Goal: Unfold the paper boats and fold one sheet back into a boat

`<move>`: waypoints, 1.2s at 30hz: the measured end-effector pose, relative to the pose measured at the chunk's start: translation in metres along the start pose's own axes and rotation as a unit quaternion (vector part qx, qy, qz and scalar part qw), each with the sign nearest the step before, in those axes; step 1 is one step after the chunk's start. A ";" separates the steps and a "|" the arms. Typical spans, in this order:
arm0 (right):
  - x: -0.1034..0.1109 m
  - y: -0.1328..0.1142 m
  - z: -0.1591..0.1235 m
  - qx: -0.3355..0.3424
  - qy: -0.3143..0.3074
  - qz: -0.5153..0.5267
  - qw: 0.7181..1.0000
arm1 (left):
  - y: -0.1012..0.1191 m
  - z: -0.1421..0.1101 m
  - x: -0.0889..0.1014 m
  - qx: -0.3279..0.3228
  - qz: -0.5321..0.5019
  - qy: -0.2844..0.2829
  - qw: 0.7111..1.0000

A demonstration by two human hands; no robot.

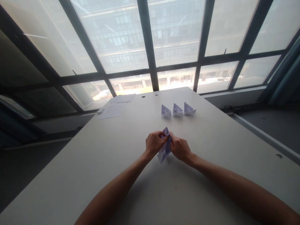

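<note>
A folded paper boat (165,152), pale lilac-white, is held between my hands above the near middle of the table. My left hand (155,142) pinches its upper part from the left, thumb and fingers closed on the paper. On the other side, my right hand (180,147) grips the boat's right edge, its fingers partly hidden behind the paper. The boat is tilted lengthwise, one pointed end up between the hands and the other down towards me. Three finished-looking paper boats stand in a row beyond: a left one (166,111), a middle one (177,110) and a right one (189,109).
The white table (112,150) reaches to the window wall. Flat paper sheets (112,111) lie at its far left edge, a small pale object (100,111) beside them. A dark round spot (143,97) marks the far end. Blue curtains (284,72) hang at the right.
</note>
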State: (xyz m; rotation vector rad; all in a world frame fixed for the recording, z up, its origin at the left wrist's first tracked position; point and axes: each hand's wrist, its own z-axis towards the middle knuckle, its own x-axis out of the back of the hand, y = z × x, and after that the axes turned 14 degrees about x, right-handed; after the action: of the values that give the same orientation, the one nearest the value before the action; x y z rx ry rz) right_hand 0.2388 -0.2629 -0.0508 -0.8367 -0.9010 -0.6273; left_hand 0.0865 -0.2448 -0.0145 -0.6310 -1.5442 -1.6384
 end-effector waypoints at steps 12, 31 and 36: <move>-0.006 0.013 0.004 -0.018 0.023 0.070 0.997 | -0.010 0.014 -0.007 -0.055 -0.202 -0.054 0.976; -0.017 0.030 0.013 0.053 0.043 0.242 0.968 | -0.018 0.037 0.020 0.138 -0.463 -0.374 0.792; -0.020 0.032 0.014 0.065 0.051 0.281 0.956 | -0.031 0.046 0.015 0.171 -0.470 -0.390 0.773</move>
State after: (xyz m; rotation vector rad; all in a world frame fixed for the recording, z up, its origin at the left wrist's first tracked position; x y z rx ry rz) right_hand 0.2472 -0.2318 -0.0746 -0.8819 -0.5617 -0.1102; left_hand 0.0460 -0.2042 -0.0146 -0.3284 -3.0616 -1.7372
